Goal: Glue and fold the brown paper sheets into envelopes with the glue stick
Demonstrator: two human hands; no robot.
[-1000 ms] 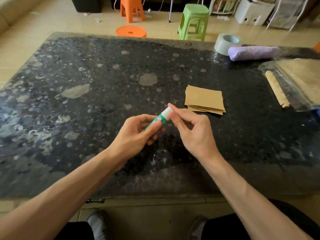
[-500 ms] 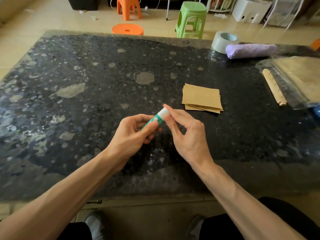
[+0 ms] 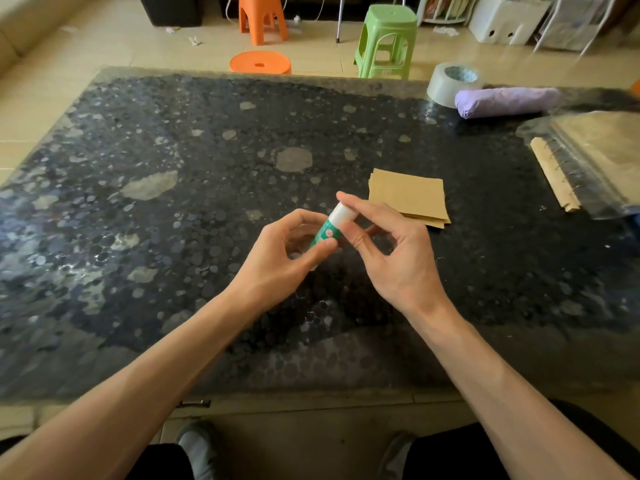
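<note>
Left hand (image 3: 277,258) was curled round the green barrel of the glue stick (image 3: 327,232), thumb pressed on the label. The stick was held just above the tabletop (image 3: 156,237), tilted up toward the right.

White cap (image 3: 343,213) was on. Right hand (image 3: 398,261) pinched it between thumb and forefinger, the other fingers loosely bent.

Judged this to be the uncapping step. To do it well:
- Grip the barrel firmly, low down.
- Draw the cap straight off along the stick's line, perhaps with a slight twist, never sideways, or the glue may smear or snap.
- Set the cap near at hand.

Brown paper sheets (image 3: 408,195) lay in a loose stack on the tabletop just beyond the right hand, untouched. Best to slide one sheet clear of the stack before gluing.
</note>
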